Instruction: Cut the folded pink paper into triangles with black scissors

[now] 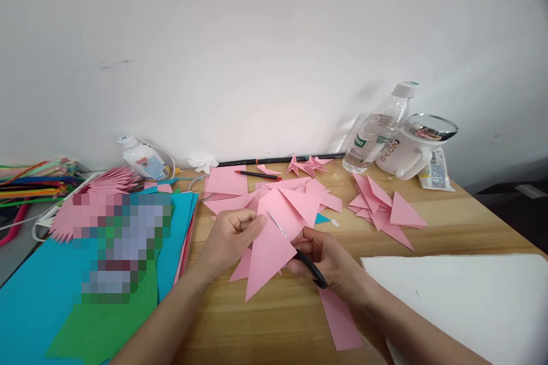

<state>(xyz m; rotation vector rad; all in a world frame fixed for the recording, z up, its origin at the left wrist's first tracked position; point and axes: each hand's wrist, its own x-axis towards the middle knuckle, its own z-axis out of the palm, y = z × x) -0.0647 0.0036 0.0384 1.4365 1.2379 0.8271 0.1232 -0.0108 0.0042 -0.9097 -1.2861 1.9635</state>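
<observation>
We see a light wooden table (449,222) filling the lower frame. At lower left lie blue and green paper sheets (38,296). Pink paper pieces (385,208) are scattered across the centre and centre right, with a red pencil (258,175) behind them. At upper right stand a water bottle (377,131) and a white mug (411,151). A white sheet (471,296) covers the lower right.

A folded pink paper triangle (269,251) points down, black-handled scissors (295,248) cutting its upper edge.
</observation>
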